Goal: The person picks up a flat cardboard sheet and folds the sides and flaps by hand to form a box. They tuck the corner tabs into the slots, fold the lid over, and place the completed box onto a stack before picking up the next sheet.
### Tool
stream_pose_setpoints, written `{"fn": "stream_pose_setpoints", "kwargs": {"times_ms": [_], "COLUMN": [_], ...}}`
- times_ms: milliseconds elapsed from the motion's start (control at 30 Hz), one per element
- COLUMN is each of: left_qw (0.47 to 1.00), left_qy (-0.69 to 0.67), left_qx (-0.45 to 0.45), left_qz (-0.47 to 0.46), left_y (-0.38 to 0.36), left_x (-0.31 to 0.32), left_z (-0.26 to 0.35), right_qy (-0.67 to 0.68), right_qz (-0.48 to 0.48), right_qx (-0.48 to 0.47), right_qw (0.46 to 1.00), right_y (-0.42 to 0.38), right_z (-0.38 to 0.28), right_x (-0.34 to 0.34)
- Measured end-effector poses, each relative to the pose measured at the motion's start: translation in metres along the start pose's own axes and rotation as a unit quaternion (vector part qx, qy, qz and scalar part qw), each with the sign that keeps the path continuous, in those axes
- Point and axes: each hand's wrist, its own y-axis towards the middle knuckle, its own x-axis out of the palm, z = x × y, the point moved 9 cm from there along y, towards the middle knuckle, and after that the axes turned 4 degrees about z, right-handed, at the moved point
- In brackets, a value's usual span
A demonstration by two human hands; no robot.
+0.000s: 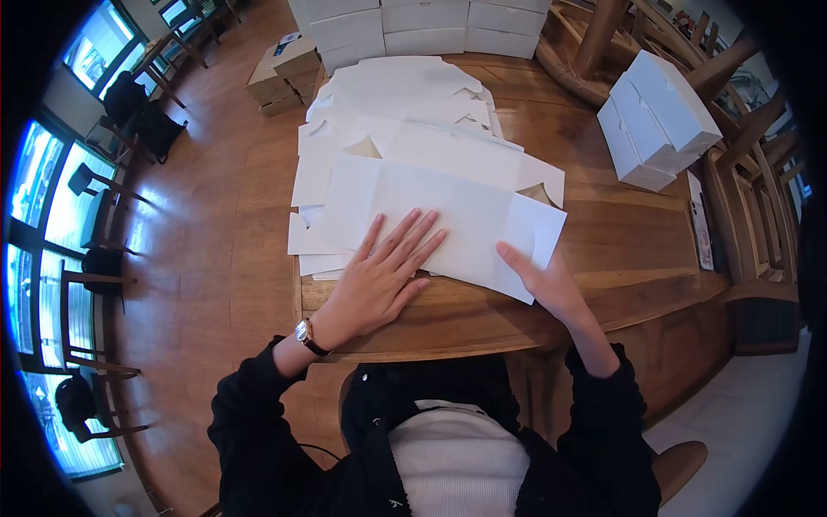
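Note:
A white flat box blank (457, 198) with creased flaps lies on top of a pile of similar white blanks (392, 82) on the wooden table. My left hand (379, 280) rests flat on the blank's left half, its fingers stretched out and spread. At the blank's right end, my right hand (547, 280) grips the side flap, thumb on top and the other fingers hidden underneath. That flap looks slightly raised off the tabletop.
Stacked white boxes (422, 40) line the table's far edge, and more white boxes (659, 121) stand at the right. Near them lies a phone-like flat object (700, 222). Wooden chairs (749, 172) crowd the right side. Cardboard boxes (284, 73) sit beyond the table's left side.

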Motion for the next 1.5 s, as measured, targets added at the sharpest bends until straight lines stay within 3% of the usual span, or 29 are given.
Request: {"fn": "stream_pose_setpoints", "kwargs": {"times_ms": [233,333,667,800,867,1000,1033,1100,1167,1333,1500], "left_qw": [0.996,0.999,0.993,0.989,0.984,0.935,0.930,0.861,0.798,0.731,0.932], "left_qy": [-0.075,0.017,-0.071,-0.138,-0.144,-0.284,-0.308,-0.450,-0.545,-0.621,-0.269], "left_qx": [-0.018,-0.007,0.009,-0.038,-0.060,-0.060,-0.055,-0.069,-0.075,-0.079,-0.106], "left_qz": [-0.036,-0.035,-0.091,0.018,0.082,0.206,0.193,0.226,0.246,0.272,0.219], "left_y": [0.000,-0.001,-0.001,-0.003,-0.012,-0.028,-0.029,-0.036,-0.040,-0.050,-0.059], "left_x": [0.012,0.013,0.011,-0.017,-0.039,-0.076,-0.083,-0.090,-0.092,-0.088,-0.090], "left_z": [-0.002,0.019,0.034,0.032,0.032,0.023,0.023,0.020,0.018,0.018,0.029], "right_qy": [0.019,0.013,0.044,0.070,0.067,0.040,-0.012,-0.138,-0.233,-0.408,-0.490], "right_qz": [0.029,0.029,0.025,0.036,0.077,0.181,0.188,0.159,0.120,0.026,-0.035], "right_qx": [0.035,0.034,0.022,0.000,-0.057,-0.251,-0.283,-0.413,-0.467,-0.428,-0.396], "right_qw": [0.999,0.999,0.998,0.997,0.993,0.950,0.940,0.886,0.845,0.806,0.776], "right_y": [-0.002,-0.001,0.000,-0.015,-0.031,-0.077,-0.087,-0.101,-0.108,-0.105,-0.102], "right_z": [0.016,0.016,0.017,0.006,-0.015,-0.085,-0.096,-0.126,-0.134,-0.109,-0.067], "right_x": [-0.008,-0.007,-0.006,-0.014,-0.025,-0.040,-0.038,-0.021,0.001,0.063,0.087]}}
